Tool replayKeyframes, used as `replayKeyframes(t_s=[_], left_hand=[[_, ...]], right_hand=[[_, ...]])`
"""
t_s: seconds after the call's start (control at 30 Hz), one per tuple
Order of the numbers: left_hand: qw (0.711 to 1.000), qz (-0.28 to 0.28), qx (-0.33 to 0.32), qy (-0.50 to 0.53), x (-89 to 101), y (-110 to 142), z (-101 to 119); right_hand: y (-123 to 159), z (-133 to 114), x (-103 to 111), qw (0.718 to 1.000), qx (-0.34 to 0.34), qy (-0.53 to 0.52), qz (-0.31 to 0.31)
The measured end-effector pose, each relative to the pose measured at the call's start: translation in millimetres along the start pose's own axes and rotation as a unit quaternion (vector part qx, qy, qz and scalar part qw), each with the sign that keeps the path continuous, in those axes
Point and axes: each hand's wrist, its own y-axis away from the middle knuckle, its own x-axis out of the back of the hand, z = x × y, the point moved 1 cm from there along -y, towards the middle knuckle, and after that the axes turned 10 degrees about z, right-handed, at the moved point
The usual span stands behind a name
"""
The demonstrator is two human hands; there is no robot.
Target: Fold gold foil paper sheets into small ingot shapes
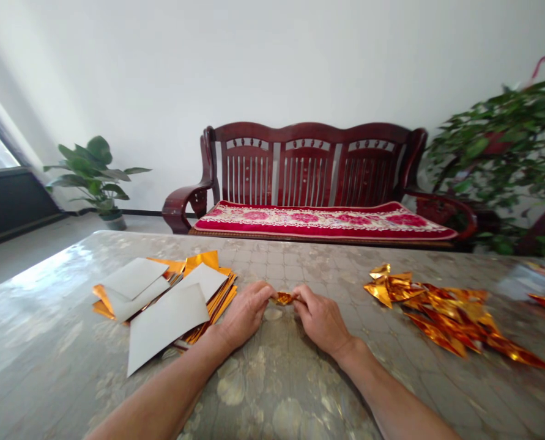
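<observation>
A small folded piece of gold foil paper (284,298) is stretched between my two hands, just over the middle of the table. My left hand (249,308) pinches its left end, fingers closed. Its right end is gripped by the closed fingers of my right hand (322,318). The fingers cover both ends of the piece. Left of my left hand lies a loose stack of foil paper sheets (166,324), some with the pale back up and others showing gold edges. To the right, folded gold foil pieces (451,311) with pointed ends lie in a heap.
The table (272,403) has a patterned, glossy cover. A clear plastic bag (529,281) lies at its right side. Beyond the far edge stands a dark red wooden bench (306,165) with a flowered cushion. Potted plants (100,174) stand on the left and right.
</observation>
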Motion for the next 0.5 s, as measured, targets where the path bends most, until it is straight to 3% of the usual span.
replayKeyframes(t_s=[0.13, 0.37, 0.5], left_hand=[[0.999, -0.018, 0.004, 0.036, -0.9, 0.5, -2.6], [0.999, -0.016, -0.013, -0.034, 2.3, 0.5, -4.0], [1.0, -0.021, 0.0, -0.023, 0.2, 1.7, -7.2]], right_hand=[[1.1, 2.5, 0.5, 1.0, 0.025, -0.008, -0.018], [1.5, 5.9, 2.2, 0.997, 0.066, -0.041, -0.031], [1.7, 7.5, 3.2, 0.996, 0.074, -0.027, -0.041]])
